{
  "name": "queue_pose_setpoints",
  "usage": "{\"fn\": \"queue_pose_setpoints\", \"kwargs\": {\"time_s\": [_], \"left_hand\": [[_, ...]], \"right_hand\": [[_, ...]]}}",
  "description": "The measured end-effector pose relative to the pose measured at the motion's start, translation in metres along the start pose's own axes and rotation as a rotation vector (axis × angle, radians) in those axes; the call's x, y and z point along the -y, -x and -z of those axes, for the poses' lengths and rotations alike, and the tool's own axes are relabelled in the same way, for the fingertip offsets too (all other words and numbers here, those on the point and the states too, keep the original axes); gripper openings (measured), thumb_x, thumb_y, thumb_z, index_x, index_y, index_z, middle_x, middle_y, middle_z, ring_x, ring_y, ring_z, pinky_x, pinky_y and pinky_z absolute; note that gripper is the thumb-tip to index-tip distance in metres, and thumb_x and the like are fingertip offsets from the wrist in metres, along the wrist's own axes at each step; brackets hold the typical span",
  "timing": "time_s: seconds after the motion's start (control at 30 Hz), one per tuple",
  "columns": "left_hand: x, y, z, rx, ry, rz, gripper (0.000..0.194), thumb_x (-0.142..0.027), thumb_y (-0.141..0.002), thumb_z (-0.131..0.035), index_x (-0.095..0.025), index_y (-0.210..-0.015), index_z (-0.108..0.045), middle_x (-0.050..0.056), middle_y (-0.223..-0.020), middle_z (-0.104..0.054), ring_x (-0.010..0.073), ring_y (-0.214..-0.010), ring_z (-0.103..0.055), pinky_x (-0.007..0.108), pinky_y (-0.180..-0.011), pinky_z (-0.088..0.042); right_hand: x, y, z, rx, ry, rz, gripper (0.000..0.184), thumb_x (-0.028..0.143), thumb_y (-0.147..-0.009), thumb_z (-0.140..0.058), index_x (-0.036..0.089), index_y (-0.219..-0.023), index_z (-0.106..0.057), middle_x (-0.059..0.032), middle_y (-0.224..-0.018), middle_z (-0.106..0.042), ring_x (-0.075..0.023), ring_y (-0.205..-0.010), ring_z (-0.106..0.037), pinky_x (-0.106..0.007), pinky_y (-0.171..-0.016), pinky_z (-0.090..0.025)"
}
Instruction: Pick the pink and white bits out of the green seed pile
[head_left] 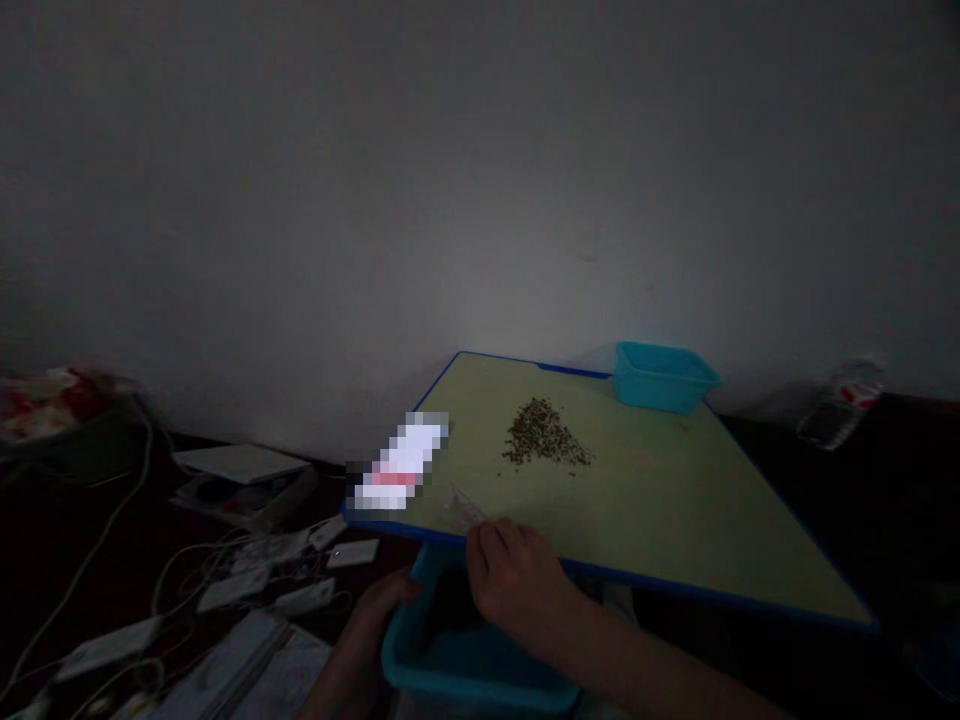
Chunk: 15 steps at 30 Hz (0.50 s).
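Observation:
My left hand (375, 620) is closed on the left rim of a turquoise plastic basket (409, 660), held just below the front edge of a small table (660, 500). Dark contents, hard to make out, show inside that basket. Over its far rim, my right hand (517, 575) pinches a thin, pale, see-through piece (463, 505) against the tabletop; its exact kind is unclear. Beyond the fingers, a loose heap of small dark seed-like grains (541, 435) lies on the table, with a few grains scattered around it.
Another turquoise basket (664, 380) stands at the table's back right corner. A phone with a lit, blurred screen (401, 465) lies at the left edge. Power strips and cables (240, 580) clutter the left floor, near an open box (247, 475). A plastic bottle (844, 400) lies right.

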<state>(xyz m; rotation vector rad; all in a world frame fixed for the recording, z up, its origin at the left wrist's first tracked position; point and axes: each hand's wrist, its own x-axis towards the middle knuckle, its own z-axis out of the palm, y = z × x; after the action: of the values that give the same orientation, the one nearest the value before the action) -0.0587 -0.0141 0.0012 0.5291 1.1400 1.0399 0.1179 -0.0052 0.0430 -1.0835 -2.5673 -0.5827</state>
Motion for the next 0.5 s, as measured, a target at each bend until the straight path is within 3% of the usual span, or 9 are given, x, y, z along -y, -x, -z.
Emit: {"fn": "queue_pose_setpoints", "kwargs": {"time_s": [0.17,0.5], "left_hand": [[0.009,-0.005,0.006,0.09,-0.026,-0.015,0.023,-0.02,-0.067,-0.052,-0.014,-0.086,-0.064,0.001,-0.055,-0.065,0.0186,-0.05,-0.056,0.029,-0.049,-0.042],[0.007,0.001,0.004,0.092,-0.009,-0.014,0.023,-0.021,-0.068,-0.051,-0.014,-0.085,-0.066,0.002,-0.058,-0.066,0.0186,-0.052,-0.056,0.028,-0.05,-0.044]], "right_hand": [[-0.01,0.014,0.006,0.043,0.033,-0.039,0.023,0.011,-0.079,-0.049,0.006,-0.101,-0.055,-0.014,-0.085,-0.058,-0.023,-0.077,-0.053,-0.033,-0.054,-0.043],[-0.03,0.042,0.019,0.119,0.082,-0.08,0.022,0.007,-0.075,-0.053,0.01,-0.096,-0.056,-0.0111,-0.087,-0.059,-0.0213,-0.076,-0.053,-0.031,-0.056,-0.043]]}}
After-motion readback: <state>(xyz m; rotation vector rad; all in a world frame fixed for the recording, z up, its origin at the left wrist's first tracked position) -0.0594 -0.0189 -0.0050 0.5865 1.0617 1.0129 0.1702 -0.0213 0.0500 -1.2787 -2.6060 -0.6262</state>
